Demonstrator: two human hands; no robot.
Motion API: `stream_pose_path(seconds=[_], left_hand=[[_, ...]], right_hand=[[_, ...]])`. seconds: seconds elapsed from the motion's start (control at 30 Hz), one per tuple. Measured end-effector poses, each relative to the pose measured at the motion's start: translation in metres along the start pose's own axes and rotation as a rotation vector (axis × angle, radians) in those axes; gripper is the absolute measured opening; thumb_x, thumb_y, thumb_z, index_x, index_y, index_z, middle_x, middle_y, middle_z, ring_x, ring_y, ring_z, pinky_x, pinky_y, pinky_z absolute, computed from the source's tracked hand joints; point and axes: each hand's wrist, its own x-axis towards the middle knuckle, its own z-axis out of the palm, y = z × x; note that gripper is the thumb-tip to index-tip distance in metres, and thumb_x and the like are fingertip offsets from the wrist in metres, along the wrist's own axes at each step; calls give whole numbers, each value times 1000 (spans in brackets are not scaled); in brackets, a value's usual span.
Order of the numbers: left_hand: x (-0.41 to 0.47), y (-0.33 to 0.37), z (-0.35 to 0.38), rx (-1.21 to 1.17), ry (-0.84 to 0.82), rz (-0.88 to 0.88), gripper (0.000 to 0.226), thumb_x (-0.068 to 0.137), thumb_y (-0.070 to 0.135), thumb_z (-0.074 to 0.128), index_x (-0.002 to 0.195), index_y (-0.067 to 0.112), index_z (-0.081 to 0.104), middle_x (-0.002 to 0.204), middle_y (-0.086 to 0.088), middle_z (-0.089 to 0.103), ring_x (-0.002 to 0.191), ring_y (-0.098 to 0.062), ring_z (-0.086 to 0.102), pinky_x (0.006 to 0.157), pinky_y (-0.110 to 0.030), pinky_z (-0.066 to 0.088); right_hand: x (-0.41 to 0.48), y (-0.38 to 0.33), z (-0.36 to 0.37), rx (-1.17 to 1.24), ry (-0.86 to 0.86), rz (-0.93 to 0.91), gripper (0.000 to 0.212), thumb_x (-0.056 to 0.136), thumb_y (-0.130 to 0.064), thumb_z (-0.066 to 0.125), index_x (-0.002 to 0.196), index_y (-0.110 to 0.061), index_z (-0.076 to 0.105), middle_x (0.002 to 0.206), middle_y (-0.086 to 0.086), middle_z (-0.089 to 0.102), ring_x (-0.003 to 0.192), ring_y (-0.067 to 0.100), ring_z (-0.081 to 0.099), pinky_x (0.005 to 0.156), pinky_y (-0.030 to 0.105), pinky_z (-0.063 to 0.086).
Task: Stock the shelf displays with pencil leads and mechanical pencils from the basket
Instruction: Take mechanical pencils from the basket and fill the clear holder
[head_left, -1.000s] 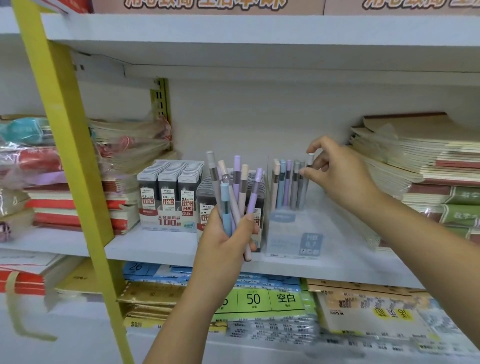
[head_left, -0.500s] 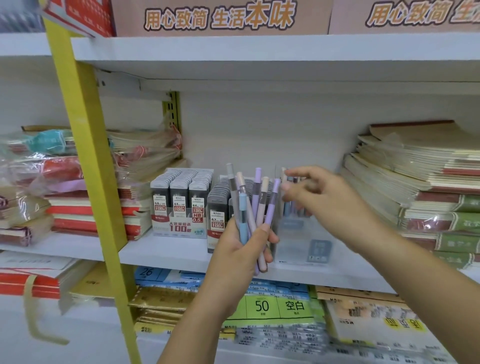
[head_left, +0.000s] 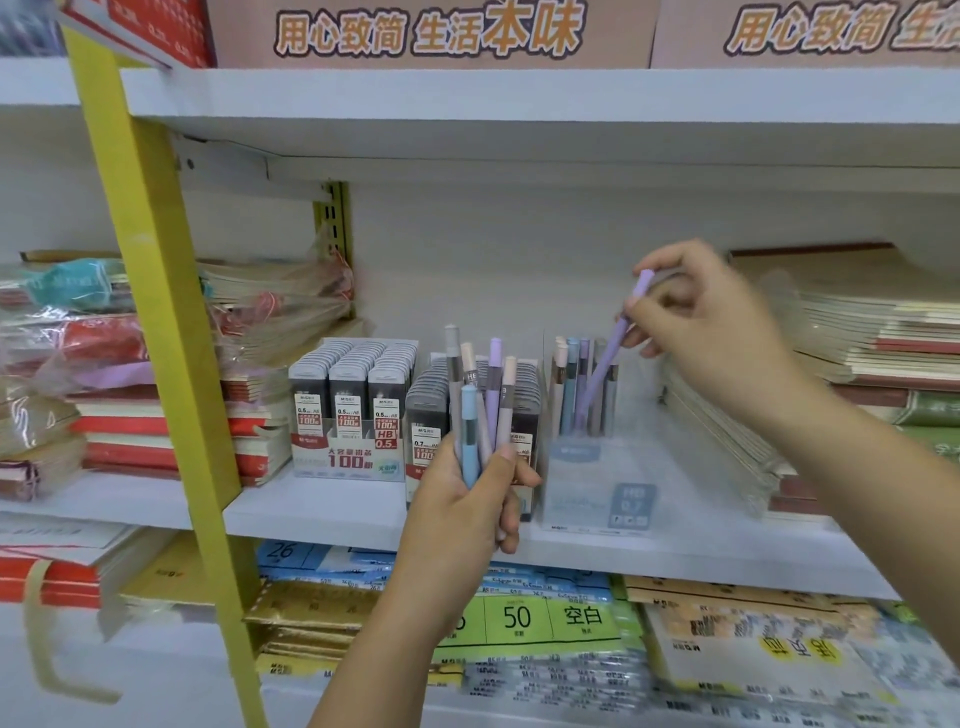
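Note:
My left hand (head_left: 467, 512) grips a bunch of pastel mechanical pencils (head_left: 480, 400) upright in front of the middle shelf. My right hand (head_left: 711, 332) pinches one purple mechanical pencil (head_left: 608, 358) near its top, tilted, with its lower end inside the clear display box (head_left: 597, 488). Several pencils (head_left: 569, 384) stand at the back of that box. To the left are two display trays of pencil lead cases, a 0.5 tray (head_left: 353, 410) and a 0.7 tray (head_left: 431, 415) partly hidden behind my left hand. No basket is in view.
A yellow upright post (head_left: 156, 332) crosses the left side. Stacks of notebooks (head_left: 857, 374) fill the shelf's right end, wrapped notebooks (head_left: 156, 364) the left. The white shelf board (head_left: 322, 512) has bare room in front of the lead trays. Paper packs (head_left: 545, 618) lie on the lower shelf.
My right hand took a purple pencil from the bunch in my left hand and carried it right, lowering its tip into the clear box. The left hand's bunch stayed in place.

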Motion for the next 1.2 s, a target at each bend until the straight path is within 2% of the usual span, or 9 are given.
stream_pose_path(seconds=[0.13, 0.3, 0.57, 0.7, 0.77, 0.9, 1.03, 1.13, 1.2], left_hand=[[1, -2, 1, 7, -8, -3, 13, 101, 29, 53, 101, 17, 58, 76, 3, 69, 49, -7, 48, 47, -22, 43], [1, -2, -1, 17, -2, 8, 18, 101, 27, 52, 103, 10, 57, 66, 8, 65, 48, -6, 47, 46, -20, 44], [1, -1, -3, 6, 10, 15, 17, 101, 25, 53, 105, 10, 58, 74, 5, 70, 48, -7, 47, 46, -21, 43], [2, -4, -5, 12, -11, 3, 25, 102, 26, 53, 106, 3, 61, 61, 9, 65, 48, -7, 48, 46, -20, 43], [1, -3, -6, -16, -18, -17, 26, 100, 28, 55, 104, 4, 65, 59, 7, 65, 48, -8, 48, 47, -19, 43], [0, -1, -6, -63, -40, -35, 19, 91, 36, 63, 88, 21, 74, 73, -12, 70, 53, -13, 49, 49, -22, 45], [-1, 1, -6, -85, -63, -34, 41, 83, 42, 65, 105, 8, 70, 71, 1, 72, 53, -11, 51, 49, -21, 45], [-1, 1, -4, -89, -71, -24, 37, 88, 36, 64, 110, 7, 67, 77, 0, 75, 52, -9, 53, 49, -19, 45], [-1, 1, -2, -89, -79, -16, 25, 96, 28, 62, 112, 10, 65, 89, -4, 78, 53, -8, 54, 48, -20, 45]], right_hand=[[-2, 23, 16, -270, -103, -47, 21, 90, -19, 63, 95, -35, 51, 74, -7, 68, 69, 12, 68, 70, 44, 57], [-3, 37, 25, -301, -157, -71, 18, 93, -22, 59, 93, -36, 48, 75, -6, 68, 70, 16, 68, 70, 45, 56], [1, 38, 29, -353, -160, -59, 22, 91, -20, 65, 98, -29, 46, 69, -5, 67, 65, 9, 66, 66, 35, 56], [5, 35, 31, -642, -59, -204, 19, 85, -30, 70, 96, -25, 56, 78, -9, 53, 69, 13, 53, 52, 22, 32], [6, 34, 32, -728, -39, -213, 17, 85, -33, 70, 95, -24, 60, 85, -6, 47, 74, 14, 49, 52, 23, 29], [5, 36, 34, -792, -107, -104, 20, 87, -34, 68, 103, -22, 65, 95, -2, 50, 89, 18, 53, 65, 29, 38], [-12, 18, 33, -494, -30, -124, 17, 92, -29, 61, 107, -24, 69, 92, -9, 59, 80, 8, 53, 69, 24, 39], [-34, -11, 41, 27, -236, 68, 16, 89, -36, 62, 105, -36, 66, 84, -11, 71, 72, 0, 64, 61, 11, 48], [-43, -21, 47, 171, -321, 131, 19, 89, -30, 65, 108, -34, 64, 79, -9, 72, 66, 0, 65, 57, 11, 49]])
